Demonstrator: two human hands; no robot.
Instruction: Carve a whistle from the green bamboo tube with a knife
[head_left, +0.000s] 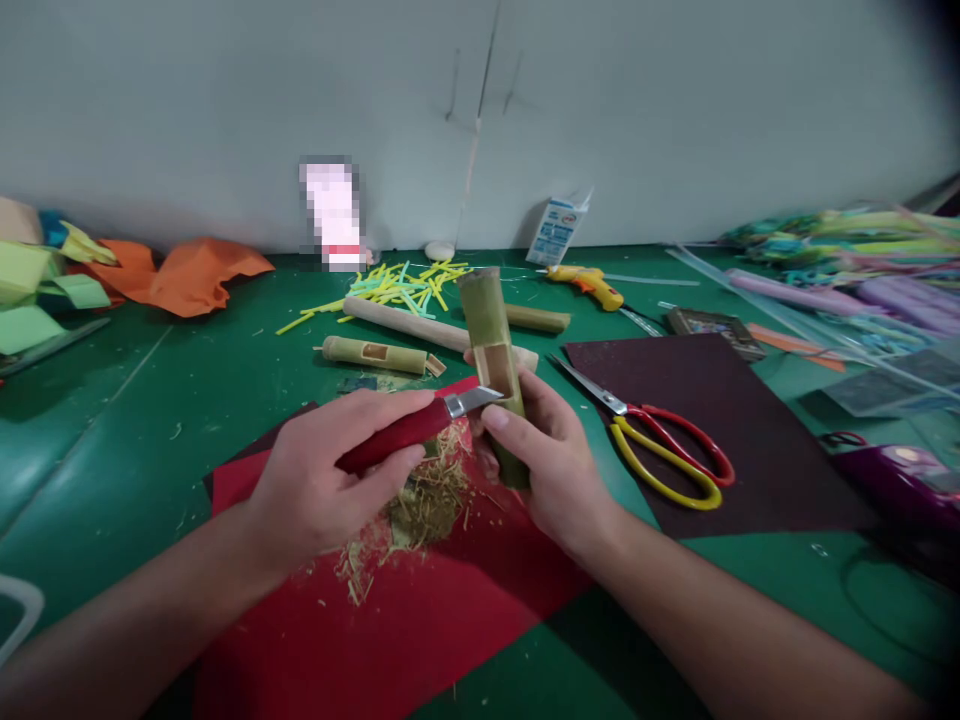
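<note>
My left hand (330,470) is closed round the red handle of a carving knife (401,432). The blade points right, its tip at the lower edge of a rectangular opening cut in a green bamboo tube (484,310). My right hand (551,455) grips that tube near its lower end, holding it almost upright with the thumb in front. Below the hands, a heap of bamboo shavings (431,500) lies on a red sheet (375,640). A second bamboo tube (405,358) with a similar opening rests behind my left hand.
Scissors (664,450) lie half open on a dark sheet (750,440) at the right. Behind are a wooden stick (405,325), yellow and green strips (397,290), a yellow glue gun (585,285) and a small carton (556,232). Orange cloth (187,275) lies at the left.
</note>
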